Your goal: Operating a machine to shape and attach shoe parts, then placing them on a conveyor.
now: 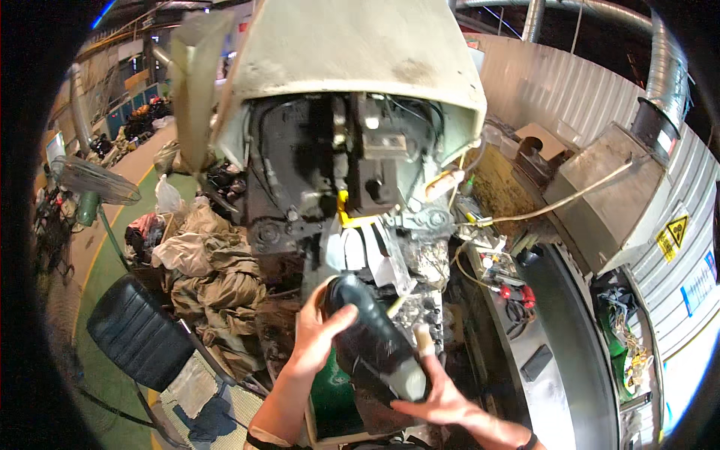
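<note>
Both my hands hold a black, shoe-shaped piece [369, 324], a shoe by its outline, tilted down to the right. My left hand [316, 334] wraps its upper end, thumb on top. At the pale lower end [409, 380], my right hand [439, 394] grips with fingers and thumb; one fingertip seems covered in something whitish [424, 340]. Just beyond the shoe stands a large machine with a cream hood [360, 49], dark inner parts and a yellow bracket [361, 220]. White sheet-like strips [364, 251] hang below that bracket.
A black chair [139, 330] and heaped brown cloth [214, 255] stand at left, with a fan [97, 184] behind. On the right run a metal ledge [544, 397] bearing a dark flat rectangle [536, 363] and red-handled tool [517, 294], a dark belt [577, 352] and a metal box [600, 202].
</note>
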`<state>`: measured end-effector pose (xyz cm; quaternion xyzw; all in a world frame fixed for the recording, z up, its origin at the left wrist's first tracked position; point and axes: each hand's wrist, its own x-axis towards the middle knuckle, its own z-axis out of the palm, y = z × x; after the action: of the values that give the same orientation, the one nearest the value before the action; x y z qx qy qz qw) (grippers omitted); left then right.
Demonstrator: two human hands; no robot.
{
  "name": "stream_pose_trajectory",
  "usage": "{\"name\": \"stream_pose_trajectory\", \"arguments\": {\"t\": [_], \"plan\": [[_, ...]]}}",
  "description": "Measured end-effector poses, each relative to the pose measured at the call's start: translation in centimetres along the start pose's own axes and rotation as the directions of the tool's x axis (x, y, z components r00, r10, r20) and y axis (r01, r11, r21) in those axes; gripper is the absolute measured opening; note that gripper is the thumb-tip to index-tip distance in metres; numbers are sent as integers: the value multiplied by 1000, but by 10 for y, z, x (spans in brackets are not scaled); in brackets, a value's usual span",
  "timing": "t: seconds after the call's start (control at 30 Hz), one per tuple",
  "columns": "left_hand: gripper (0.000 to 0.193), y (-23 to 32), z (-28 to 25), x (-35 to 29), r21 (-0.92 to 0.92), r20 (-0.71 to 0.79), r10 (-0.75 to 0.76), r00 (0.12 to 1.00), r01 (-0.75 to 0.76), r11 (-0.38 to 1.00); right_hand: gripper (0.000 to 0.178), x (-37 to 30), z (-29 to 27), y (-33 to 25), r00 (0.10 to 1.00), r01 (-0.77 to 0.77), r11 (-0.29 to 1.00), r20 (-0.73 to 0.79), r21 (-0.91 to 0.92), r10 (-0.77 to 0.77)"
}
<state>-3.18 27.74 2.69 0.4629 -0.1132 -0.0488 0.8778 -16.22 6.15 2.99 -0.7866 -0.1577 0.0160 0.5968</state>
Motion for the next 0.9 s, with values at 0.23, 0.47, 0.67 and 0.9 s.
{"name": "stream_pose_trajectory", "arguments": {"t": [0.23,0.47,0.67,0.9], "plan": [[31,-43,62,-23,-22,-40,-228,973,227,974,116,-95,-25,15,996,76,992,-48,97,-71],[24,-120,134,-9,-120,-67,-550,832,541,832,115,-164,-63,26,879,143,962,-417,-232,-231],[36,-215,211,-26,13,-61,-635,770,637,771,86,-240,-107,51,764,-40,986,-641,-159,-72],[41,-338,316,-91,250,44,-835,548,804,540,78,-374,-168,111,352,-97,920,-851,380,389]]}}
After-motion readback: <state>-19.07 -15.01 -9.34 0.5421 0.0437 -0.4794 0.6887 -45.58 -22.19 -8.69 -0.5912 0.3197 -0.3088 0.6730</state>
